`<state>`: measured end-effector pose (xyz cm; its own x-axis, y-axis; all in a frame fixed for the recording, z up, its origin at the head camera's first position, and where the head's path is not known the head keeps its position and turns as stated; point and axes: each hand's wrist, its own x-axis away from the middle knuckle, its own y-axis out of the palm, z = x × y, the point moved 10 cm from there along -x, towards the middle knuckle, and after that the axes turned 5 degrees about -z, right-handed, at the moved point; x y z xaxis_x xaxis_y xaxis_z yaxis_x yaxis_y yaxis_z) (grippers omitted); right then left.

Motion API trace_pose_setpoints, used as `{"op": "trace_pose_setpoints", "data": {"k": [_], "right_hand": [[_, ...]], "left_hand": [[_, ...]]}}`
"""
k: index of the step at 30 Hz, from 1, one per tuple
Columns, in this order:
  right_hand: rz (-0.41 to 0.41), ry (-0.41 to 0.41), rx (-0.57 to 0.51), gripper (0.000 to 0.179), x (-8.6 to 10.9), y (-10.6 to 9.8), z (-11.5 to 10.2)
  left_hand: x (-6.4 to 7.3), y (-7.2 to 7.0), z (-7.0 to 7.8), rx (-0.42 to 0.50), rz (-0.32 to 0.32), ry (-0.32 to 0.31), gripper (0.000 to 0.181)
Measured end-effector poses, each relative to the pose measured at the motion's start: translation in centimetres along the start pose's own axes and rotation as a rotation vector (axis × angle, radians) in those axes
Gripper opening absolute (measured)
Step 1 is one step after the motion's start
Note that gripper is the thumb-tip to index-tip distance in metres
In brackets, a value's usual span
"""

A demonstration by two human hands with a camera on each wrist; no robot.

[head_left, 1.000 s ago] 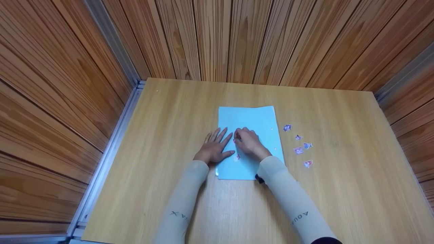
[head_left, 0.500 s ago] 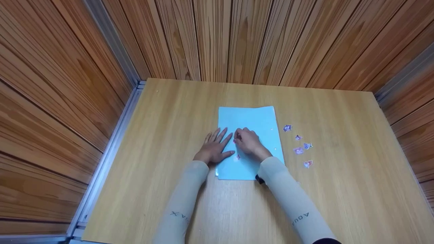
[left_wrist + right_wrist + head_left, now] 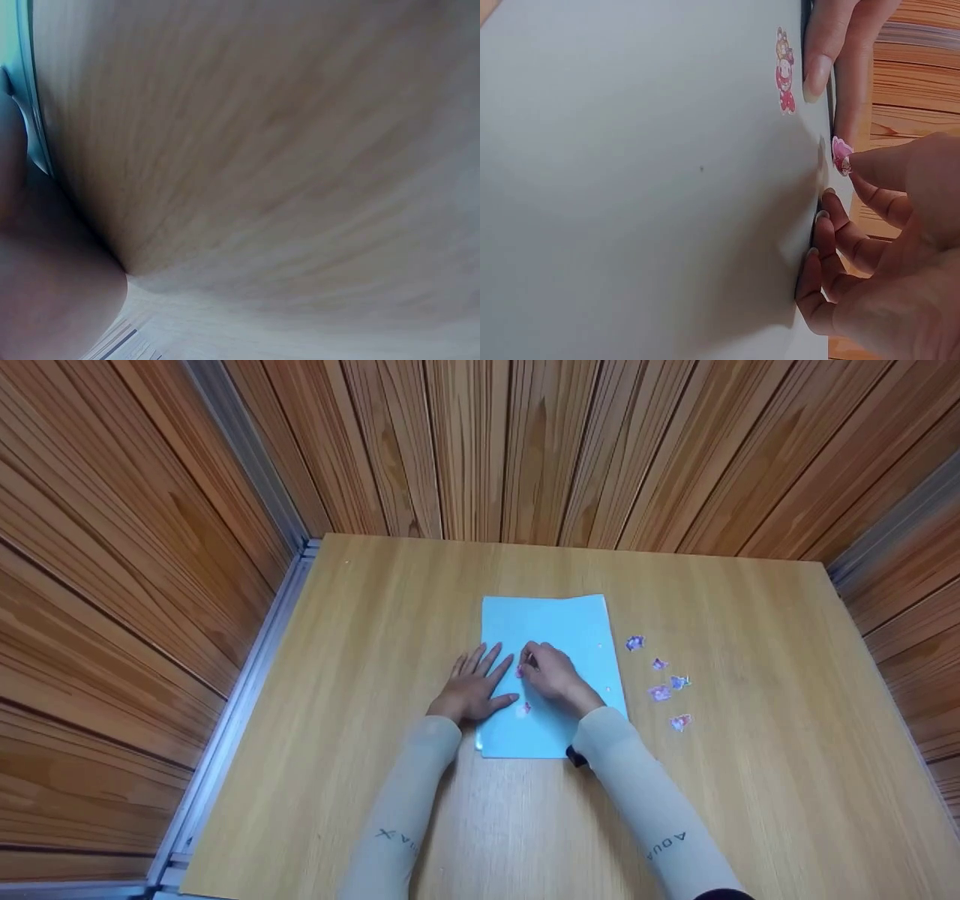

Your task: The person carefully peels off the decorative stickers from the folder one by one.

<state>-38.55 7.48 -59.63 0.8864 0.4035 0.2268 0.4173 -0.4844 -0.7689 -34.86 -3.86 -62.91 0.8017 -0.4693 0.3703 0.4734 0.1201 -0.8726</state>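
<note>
My left hand [image 3: 469, 694] rests with spread fingers on the left edge of a light blue sheet or folder [image 3: 540, 619]. Only part of that hand [image 3: 52, 277] enters the left wrist view. Over the middle of the sheet, my right hand [image 3: 551, 673] pinches a small pink sticker [image 3: 841, 155] between thumb and index finger. In the right wrist view its other fingers curl against the surface. A red and pink character sticker [image 3: 784, 71] lies on the sheet near my left thumb. The held sticker's underside is hidden.
Several loose purple, blue and pink stickers lie on the wooden table [image 3: 757, 682] right of the sheet, among them a purple one [image 3: 635, 643] and a pinkish one [image 3: 680, 723]. Wood-panelled walls [image 3: 540, 450] stand behind and at both sides.
The right fingers have shifted very slightly to the right, and a little more of the pink sticker shows in the head view. My left hand has stayed in place.
</note>
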Motion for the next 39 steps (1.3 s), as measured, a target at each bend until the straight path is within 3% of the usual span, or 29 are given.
{"op": "trace_pose_setpoints", "data": {"k": [9,24,32,39], "right_hand": [[-0.009,0.032,-0.010,0.011,0.0,0.2,0.3],[-0.070,0.051,-0.095,0.010,2.1,-0.9,0.9],[-0.090,0.085,-0.112,0.012,4.3,-1.9,1.7],[-0.077,0.085,-0.106,0.011,7.0,-2.7,2.8]], "left_hand": [[-0.6,0.6,-0.3,0.050,-0.020,-0.013,0.078],[0.1,0.0,0.1,0.035,0.010,0.005,0.077],[0.0,0.1,0.0,0.068,0.004,0.001,0.079],[0.3,-0.2,0.4,0.045,0.031,0.029,0.077]]}}
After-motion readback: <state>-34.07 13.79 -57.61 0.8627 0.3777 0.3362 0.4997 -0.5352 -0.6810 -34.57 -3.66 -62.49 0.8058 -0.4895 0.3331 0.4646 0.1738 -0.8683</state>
